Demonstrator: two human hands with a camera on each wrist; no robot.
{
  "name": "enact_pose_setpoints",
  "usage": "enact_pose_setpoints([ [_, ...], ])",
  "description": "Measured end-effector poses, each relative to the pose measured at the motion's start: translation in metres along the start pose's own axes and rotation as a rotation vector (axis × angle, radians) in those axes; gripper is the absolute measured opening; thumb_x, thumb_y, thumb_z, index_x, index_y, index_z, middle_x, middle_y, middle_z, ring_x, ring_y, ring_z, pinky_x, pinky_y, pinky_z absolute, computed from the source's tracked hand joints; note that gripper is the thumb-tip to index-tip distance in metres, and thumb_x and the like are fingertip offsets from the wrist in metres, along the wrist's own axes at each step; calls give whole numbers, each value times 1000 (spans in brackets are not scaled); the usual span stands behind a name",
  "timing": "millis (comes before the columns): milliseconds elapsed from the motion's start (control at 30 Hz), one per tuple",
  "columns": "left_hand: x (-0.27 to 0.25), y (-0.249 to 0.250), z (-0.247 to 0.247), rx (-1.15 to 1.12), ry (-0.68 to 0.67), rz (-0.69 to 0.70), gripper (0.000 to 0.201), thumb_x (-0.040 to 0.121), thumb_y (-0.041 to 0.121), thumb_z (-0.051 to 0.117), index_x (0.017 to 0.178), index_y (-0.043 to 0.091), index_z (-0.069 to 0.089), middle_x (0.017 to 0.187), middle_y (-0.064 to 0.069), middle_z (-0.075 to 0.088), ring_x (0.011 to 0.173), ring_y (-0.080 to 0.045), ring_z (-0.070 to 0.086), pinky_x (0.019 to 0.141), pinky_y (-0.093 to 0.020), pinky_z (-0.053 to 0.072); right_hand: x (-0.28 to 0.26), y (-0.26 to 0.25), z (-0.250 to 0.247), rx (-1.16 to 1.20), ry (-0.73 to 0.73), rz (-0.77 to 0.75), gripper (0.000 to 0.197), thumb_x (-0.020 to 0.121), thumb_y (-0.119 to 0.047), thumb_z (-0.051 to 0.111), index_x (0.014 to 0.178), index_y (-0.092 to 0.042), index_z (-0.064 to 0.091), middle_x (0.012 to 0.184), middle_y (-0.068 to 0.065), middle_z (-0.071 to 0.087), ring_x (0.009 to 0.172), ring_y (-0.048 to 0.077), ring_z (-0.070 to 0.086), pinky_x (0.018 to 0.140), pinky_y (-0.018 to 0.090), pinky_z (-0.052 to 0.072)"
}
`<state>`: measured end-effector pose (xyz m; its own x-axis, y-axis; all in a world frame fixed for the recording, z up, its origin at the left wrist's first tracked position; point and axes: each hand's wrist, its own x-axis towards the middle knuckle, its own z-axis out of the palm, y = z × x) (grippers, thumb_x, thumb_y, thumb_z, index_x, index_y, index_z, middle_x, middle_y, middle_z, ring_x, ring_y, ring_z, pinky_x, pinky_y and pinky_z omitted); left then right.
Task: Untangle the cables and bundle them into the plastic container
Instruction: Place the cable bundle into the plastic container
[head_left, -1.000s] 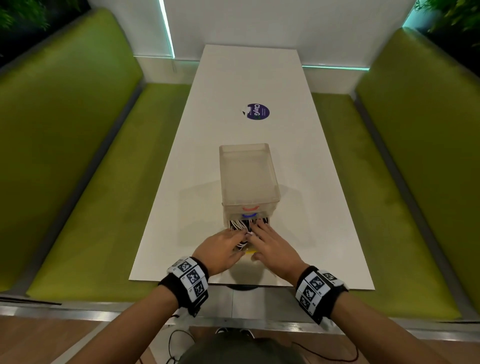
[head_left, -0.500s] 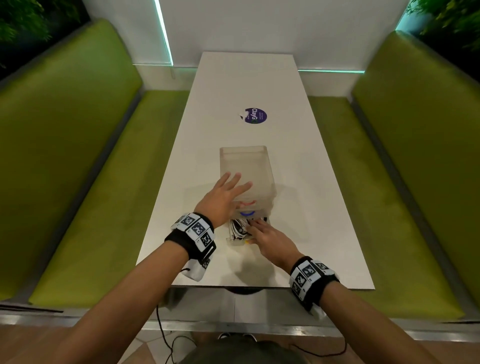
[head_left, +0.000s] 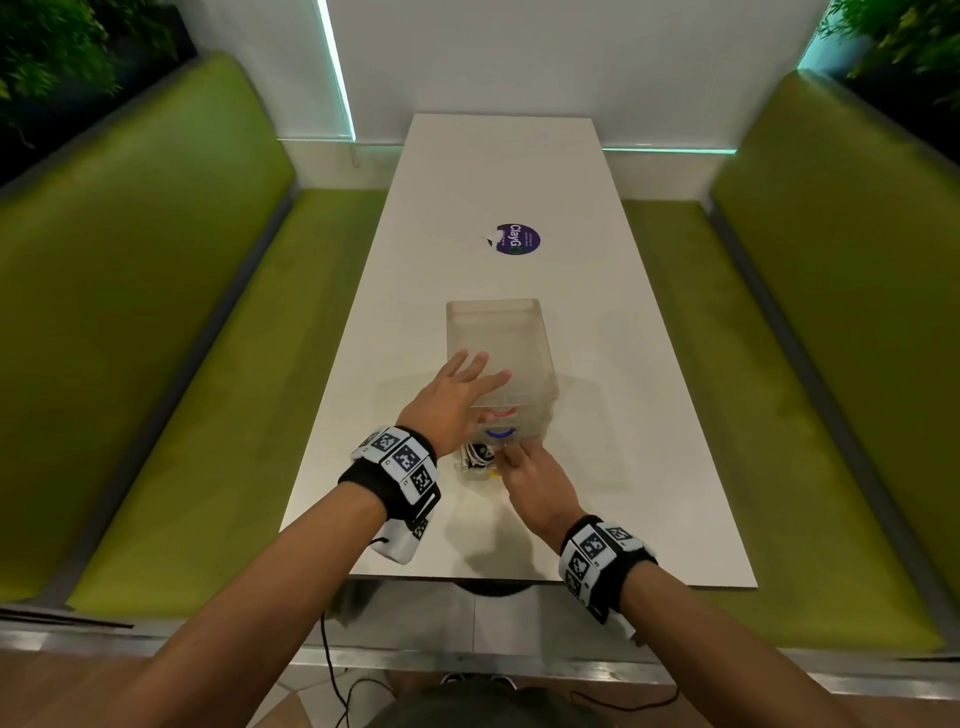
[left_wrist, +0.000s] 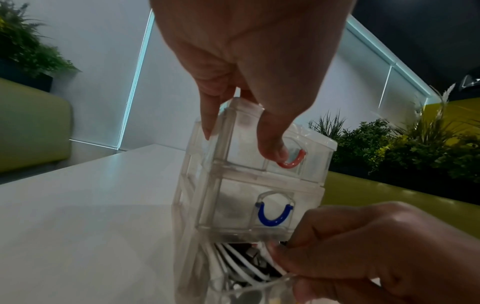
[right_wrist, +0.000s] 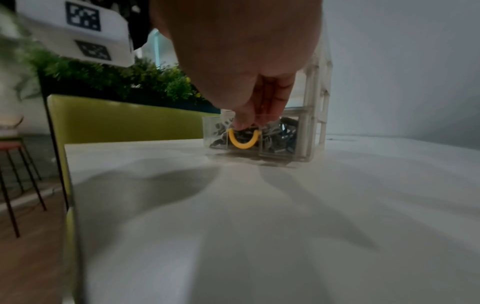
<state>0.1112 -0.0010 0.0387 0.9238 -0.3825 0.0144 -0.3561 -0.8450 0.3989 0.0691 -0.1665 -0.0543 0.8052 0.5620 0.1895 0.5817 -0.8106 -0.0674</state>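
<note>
A clear plastic container (head_left: 498, 332) with three stacked drawers stands on the white table (head_left: 623, 415). My left hand (head_left: 457, 400) lies flat on its top with fingers spread, and the thumb (left_wrist: 272, 148) hangs by the red handle (left_wrist: 293, 161). The middle drawer with the blue handle (left_wrist: 274, 216) is closed. The bottom drawer (right_wrist: 215, 131) is pulled out and holds black and white cables (left_wrist: 246, 265). My right hand (head_left: 530, 478) grips this drawer's front wall just above the yellow handle (right_wrist: 243, 139), with fingers curled over the rim.
Green benches (head_left: 182, 364) run along both sides of the table. A purple round sticker (head_left: 517, 239) lies beyond the container. The table's front edge (head_left: 519, 579) is close behind my wrists. Plants (left_wrist: 389, 148) stand behind the benches.
My left hand left the bottom drawer and moved up onto the container's top, where it now rests spread. My right hand stayed at the drawer's front.
</note>
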Motion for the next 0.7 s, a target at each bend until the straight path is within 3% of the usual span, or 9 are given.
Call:
enact_pose_setpoints([
  [100, 1, -1, 0, -2, 8, 6, 57, 94, 22, 57, 145, 30, 34, 158, -7, 22, 148, -27, 8, 112, -47, 31, 1, 1, -4, -14, 5, -21, 44, 70, -3, 31, 88, -1, 70, 81, 11, 65, 69, 28, 62, 51, 35, 54],
  [233, 1, -1, 2, -16, 19, -9, 57, 94, 22, 58, 145, 32, 35, 158, -6, 22, 148, -25, 7, 111, -48, 31, -3, 5, -9, 13, 4, -58, 39, 73, -3, 37, 95, -1, 70, 86, 10, 65, 72, 27, 61, 52, 31, 53],
  [333, 0, 1, 4, -33, 19, -21, 56, 94, 22, 58, 144, 32, 36, 159, -5, 21, 148, -24, 6, 111, -49, 31, 1, -3, -13, 71, -33, 39, 29, 63, 3, 65, 91, -4, 71, 92, 9, 68, 78, 28, 64, 53, 30, 54],
  [400, -2, 1, 3, -55, 20, -16, 55, 93, 21, 58, 144, 32, 38, 158, -6, 22, 148, -24, 6, 111, -50, 31, 2, -7, -11, 124, -86, 81, 39, 52, 3, 79, 89, -6, 71, 93, 8, 68, 79, 28, 65, 53, 30, 55],
  [533, -3, 4, -5, -22, -17, -32, 56, 94, 21, 56, 144, 31, 36, 159, -6, 20, 148, -24, 6, 112, -48, 29, 4, -3, -14, 145, -124, 165, 36, 63, 4, 70, 97, -7, 71, 91, 11, 69, 80, 34, 65, 53, 34, 52],
  [633, -4, 7, -8, -23, -21, -50, 55, 94, 21, 55, 145, 31, 36, 159, -5, 21, 148, -24, 7, 113, -46, 28, 4, -8, -13, 56, -119, 178, 28, 53, 3, 78, 79, -7, 72, 76, 9, 68, 71, 29, 64, 52, 32, 53],
  [700, -6, 5, -7, -40, -18, -50, 55, 93, 20, 57, 144, 32, 37, 158, -4, 22, 148, -23, 8, 112, -45, 29, 2, -13, -13, 9, -72, 105, 27, 51, -1, 82, 74, -8, 71, 76, 7, 68, 70, 27, 64, 57, 32, 55],
])
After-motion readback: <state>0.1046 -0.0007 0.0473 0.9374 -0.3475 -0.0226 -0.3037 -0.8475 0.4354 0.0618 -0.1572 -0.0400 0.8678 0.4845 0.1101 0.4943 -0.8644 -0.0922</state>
